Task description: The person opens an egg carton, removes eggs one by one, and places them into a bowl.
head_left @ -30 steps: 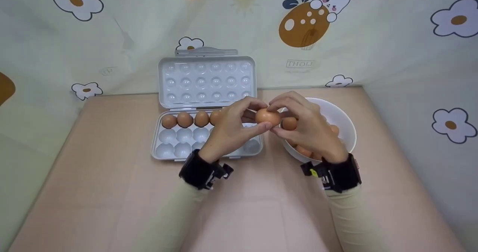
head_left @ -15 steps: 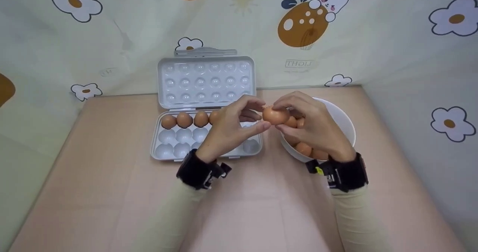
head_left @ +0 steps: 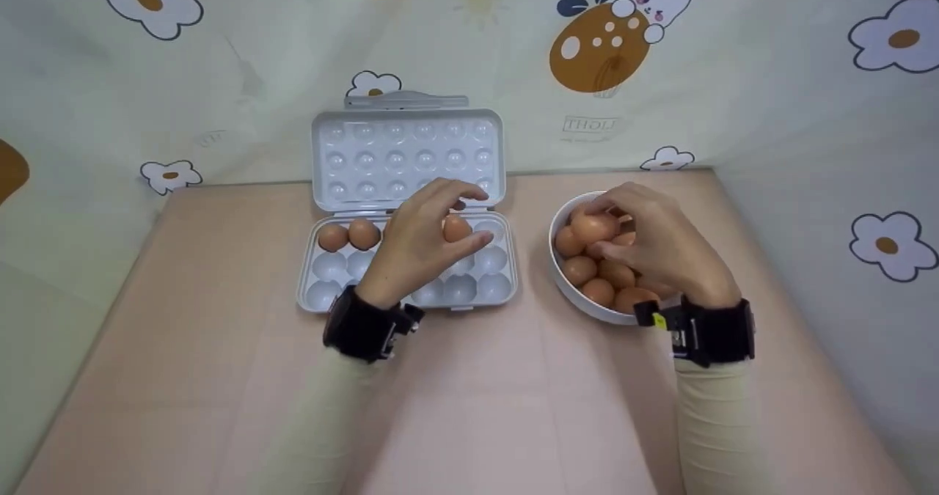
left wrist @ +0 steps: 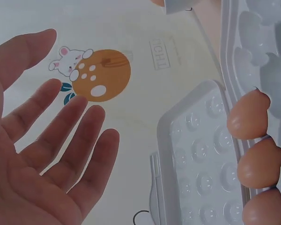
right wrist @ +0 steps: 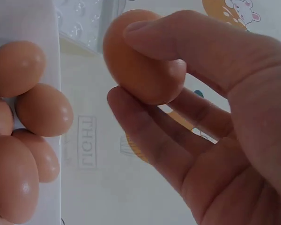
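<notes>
A grey egg tray [head_left: 323,297] lies open with its lid [head_left: 407,154] leaning on the back wall. Brown eggs fill part of its back row [head_left: 363,233] [left wrist: 257,161]. My left hand [head_left: 469,216] hovers over that row, and one egg [head_left: 456,229] sits in a cell just under its fingers. The left wrist view shows that hand [left wrist: 51,140] with straight, spread fingers and nothing in it. My right hand [head_left: 609,224] [right wrist: 145,93] pinches a brown egg [head_left: 593,227] [right wrist: 140,56] between thumb and fingers above the white bowl [head_left: 579,301], which holds several eggs [right wrist: 44,110].
The tray and bowl stand on a pink table [head_left: 477,407] against a patterned cloth wall [head_left: 660,99]. The tray's two front rows [head_left: 330,266] hold no eggs. Bare table stretches in front of both forearms.
Both hands met at one egg between tray and bowl. Since then my left hand has moved left over the tray's back row and opened. My right hand drew back over the bowl, holding an egg.
</notes>
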`<move>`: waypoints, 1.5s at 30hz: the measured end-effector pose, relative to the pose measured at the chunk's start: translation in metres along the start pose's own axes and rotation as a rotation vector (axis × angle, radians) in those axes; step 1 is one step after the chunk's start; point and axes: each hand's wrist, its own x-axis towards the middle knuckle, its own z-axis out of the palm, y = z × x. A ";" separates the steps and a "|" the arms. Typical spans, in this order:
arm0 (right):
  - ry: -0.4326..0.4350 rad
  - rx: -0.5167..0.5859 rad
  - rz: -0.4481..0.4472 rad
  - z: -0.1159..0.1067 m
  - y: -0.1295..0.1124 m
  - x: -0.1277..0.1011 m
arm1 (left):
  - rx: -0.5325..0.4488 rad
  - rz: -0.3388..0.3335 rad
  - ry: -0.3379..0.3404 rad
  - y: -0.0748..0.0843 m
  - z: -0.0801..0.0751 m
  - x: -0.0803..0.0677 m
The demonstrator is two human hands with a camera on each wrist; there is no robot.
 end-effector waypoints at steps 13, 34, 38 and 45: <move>-0.369 0.388 0.446 0.009 -0.009 0.010 | -0.025 -0.013 -0.006 -0.012 -0.003 0.002; -0.403 -0.083 -0.018 0.016 0.012 0.027 | 0.001 -0.169 -0.098 -0.039 -0.003 0.001; -0.380 -0.117 -0.066 0.015 0.010 0.025 | 0.027 -0.176 -0.119 -0.042 -0.001 0.002; -0.349 -0.183 -0.094 0.006 0.001 0.017 | 0.105 -0.202 -0.198 -0.043 0.001 0.004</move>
